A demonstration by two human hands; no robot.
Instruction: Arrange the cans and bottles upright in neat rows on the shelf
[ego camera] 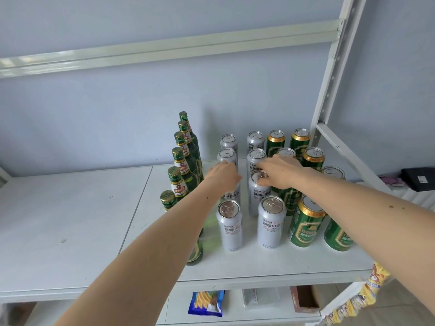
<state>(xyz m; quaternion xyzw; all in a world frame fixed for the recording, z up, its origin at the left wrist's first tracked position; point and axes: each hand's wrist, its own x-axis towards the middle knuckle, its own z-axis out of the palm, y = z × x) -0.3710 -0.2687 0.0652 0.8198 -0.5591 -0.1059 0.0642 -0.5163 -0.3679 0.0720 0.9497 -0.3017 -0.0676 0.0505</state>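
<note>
White shelf (70,220), two panels butted at a seam, against a pale blue wall (117,118); white slotted upright (329,90) at right, a rail crossing above. A lower shelf holds a blue snack bag (207,302) and small boxes.

Counts — green bottles (180,165): six upright in one file running front to back, left of the cans. Silver cans (270,222): eight, two files of four. Green cans (306,222): seven visible in two files at right, some partly hidden by the arm.

Left hand (223,176) grips the third silver can of the left file from above. Right hand (280,171) lies over the third can of the right file, thumb and fingers curled at its rim — all cans stand upright.
</note>
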